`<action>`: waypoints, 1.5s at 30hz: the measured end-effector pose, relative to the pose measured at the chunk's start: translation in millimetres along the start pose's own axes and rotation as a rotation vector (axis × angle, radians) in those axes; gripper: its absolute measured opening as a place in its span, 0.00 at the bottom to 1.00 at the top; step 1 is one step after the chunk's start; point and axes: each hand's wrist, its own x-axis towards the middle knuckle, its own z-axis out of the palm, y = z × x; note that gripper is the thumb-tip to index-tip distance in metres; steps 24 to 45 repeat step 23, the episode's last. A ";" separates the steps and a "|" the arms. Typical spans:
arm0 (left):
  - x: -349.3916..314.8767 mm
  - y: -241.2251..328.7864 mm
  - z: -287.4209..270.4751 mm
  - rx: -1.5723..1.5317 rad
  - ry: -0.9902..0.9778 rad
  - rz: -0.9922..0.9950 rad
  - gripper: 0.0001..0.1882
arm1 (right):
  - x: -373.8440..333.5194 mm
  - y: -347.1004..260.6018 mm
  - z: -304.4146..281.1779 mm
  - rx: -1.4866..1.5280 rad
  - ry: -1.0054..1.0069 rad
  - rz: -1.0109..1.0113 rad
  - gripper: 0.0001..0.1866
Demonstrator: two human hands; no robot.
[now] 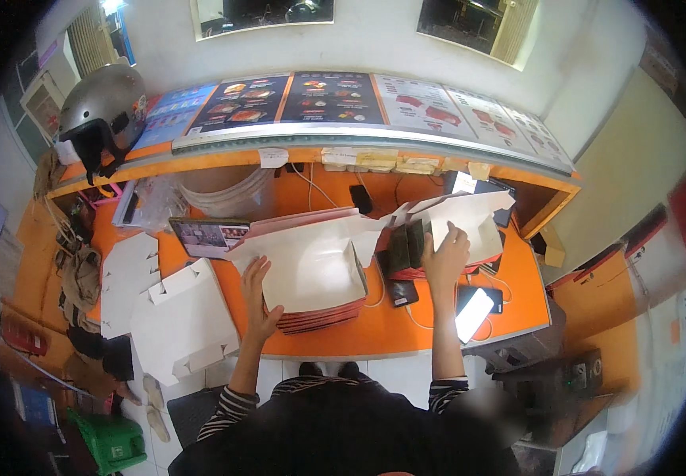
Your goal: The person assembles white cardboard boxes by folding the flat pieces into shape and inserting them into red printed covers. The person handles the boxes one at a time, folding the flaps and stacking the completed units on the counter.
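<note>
In front of me stands a nested stack of open cardboard food boxes (311,274), white inside and red outside. My left hand (259,304) lies against the left side of the stack, fingers stretched out and thumb apart near its front corner. To the right is a second open white-lined cardboard box (474,224), its flaps raised. My right hand (448,252) is at its near left part, fingers bent over it; what lies under the palm is hidden. Dark greenish upright pieces (408,246) stand just left of that hand; I cannot make out what they are.
Flat white carton blanks (186,317) overlap the counter's left front edge. A tablet (210,238) leans behind the left stack. A lit phone (475,315) and cables lie at the right, near a dark wallet-like item (403,292). A helmet (103,111) sits on the raised shelf.
</note>
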 end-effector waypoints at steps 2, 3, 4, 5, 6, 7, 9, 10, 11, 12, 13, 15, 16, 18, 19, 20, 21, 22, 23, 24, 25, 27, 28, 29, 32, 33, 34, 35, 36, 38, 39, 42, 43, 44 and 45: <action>4.1 15.3 -2.4 0.057 0.001 0.036 0.36 | -9.9 44.9 27.9 -0.106 -0.111 0.035 0.17; 5.1 25.1 -4.3 0.077 0.017 0.052 0.35 | -10.0 63.8 38.4 0.071 -0.350 0.082 0.16; 5.9 33.6 -4.8 0.101 0.038 0.065 0.34 | -10.8 66.1 40.4 0.124 -0.329 0.094 0.16; 7.3 39.9 -2.1 0.044 0.067 0.093 0.33 | -12.5 68.2 42.3 0.176 -0.306 0.108 0.15; 9.5 46.1 2.5 -0.013 0.095 0.123 0.32 | -14.0 70.6 43.6 0.226 -0.282 0.122 0.15; 10.2 52.1 6.0 -0.066 0.124 0.149 0.31 | -13.5 67.7 40.2 0.232 -0.251 0.133 0.14; 14.2 63.8 15.2 -0.125 0.107 0.192 0.30 | -12.8 69.1 44.2 0.203 -0.201 0.074 0.13; 15.6 70.2 18.6 -0.154 0.092 0.212 0.29 | -14.5 71.4 47.4 0.188 -0.180 0.050 0.13; 18.1 76.6 23.8 -0.190 0.091 0.233 0.29 | -15.0 77.0 52.6 0.066 -0.258 0.065 0.11; 20.7 82.9 28.6 -0.228 0.089 0.254 0.28 | -13.7 83.9 57.1 0.014 -0.385 0.074 0.11; 20.2 88.4 32.5 -0.258 0.089 0.270 0.28 | -11.0 84.2 60.5 -0.031 -0.518 0.078 0.10; 20.4 95.8 42.1 -0.320 0.060 0.284 0.27 | -5.0 78.8 53.9 -0.115 -0.630 0.073 0.09; 19.6 98.3 45.3 -0.346 0.049 0.289 0.26 | -6.0 77.4 49.7 -0.037 -0.462 0.082 0.08; 19.4 103.8 53.2 -0.412 -0.029 0.294 0.26 | -9.4 78.2 42.8 0.116 -0.125 0.097 0.07; 20.4 107.1 57.4 -0.444 -0.067 0.298 0.26 | -10.1 79.6 37.7 0.170 0.069 0.055 0.07; 19.5 109.8 60.1 -0.458 -0.113 0.269 0.26 | -10.1 73.1 27.1 0.229 0.119 0.101 0.08; 18.5 112.3 62.7 -0.471 -0.158 0.239 0.27 | -10.8 65.4 14.3 0.287 0.170 0.147 0.08; 18.0 115.5 66.0 -0.492 -0.205 0.211 0.27 | -13.9 61.3 3.3 0.338 0.224 0.193 0.09; 16.8 116.6 67.0 -0.496 -0.205 0.207 0.27 | -23.2 62.0 -2.3 0.436 0.154 0.327 0.10; 16.8 116.6 67.0 -0.496 -0.205 0.207 0.27 | -23.2 62.0 -2.3 0.436 0.154 0.327 0.10; 16.8 116.6 67.0 -0.496 -0.205 0.207 0.27 | -23.2 62.0 -2.3 0.436 0.154 0.327 0.10; 16.8 116.6 67.0 -0.496 -0.205 0.207 0.27 | -23.2 62.0 -2.3 0.436 0.154 0.327 0.10; 16.8 116.6 67.0 -0.496 -0.205 0.207 0.27 | -23.2 62.0 -2.3 0.436 0.154 0.327 0.10; 16.8 116.6 67.0 -0.496 -0.205 0.207 0.27 | -23.2 62.0 -2.3 0.436 0.154 0.327 0.10; 16.8 116.6 67.0 -0.496 -0.205 0.207 0.27 | -23.2 62.0 -2.3 0.436 0.154 0.327 0.10; 16.8 116.6 67.0 -0.496 -0.205 0.207 0.27 | -23.2 62.0 -2.3 0.436 0.154 0.327 0.10; 16.8 116.6 67.0 -0.496 -0.205 0.207 0.27 | -23.2 62.0 -2.3 0.436 0.154 0.327 0.10; 16.8 116.6 67.0 -0.496 -0.205 0.207 0.27 | -23.2 62.0 -2.3 0.436 0.154 0.327 0.10; 16.8 116.6 67.0 -0.496 -0.205 0.207 0.27 | -23.2 62.0 -2.3 0.436 0.154 0.327 0.10; 16.8 116.6 67.0 -0.496 -0.205 0.207 0.27 | -23.2 62.0 -2.3 0.436 0.154 0.327 0.10; 16.8 116.6 67.0 -0.496 -0.205 0.207 0.27 | -23.2 62.0 -2.3 0.436 0.154 0.327 0.10; 16.8 116.6 67.0 -0.496 -0.205 0.207 0.27 | -23.2 62.0 -2.3 0.436 0.154 0.327 0.10; 16.8 116.6 67.0 -0.496 -0.205 0.207 0.27 | -23.2 62.0 -2.3 0.436 0.154 0.327 0.10; 16.8 116.6 67.0 -0.496 -0.205 0.207 0.27 | -23.2 62.0 -2.3 0.436 0.154 0.327 0.10; 16.8 116.6 67.0 -0.496 -0.205 0.207 0.27 | -23.2 62.0 -2.3 0.436 0.154 0.327 0.10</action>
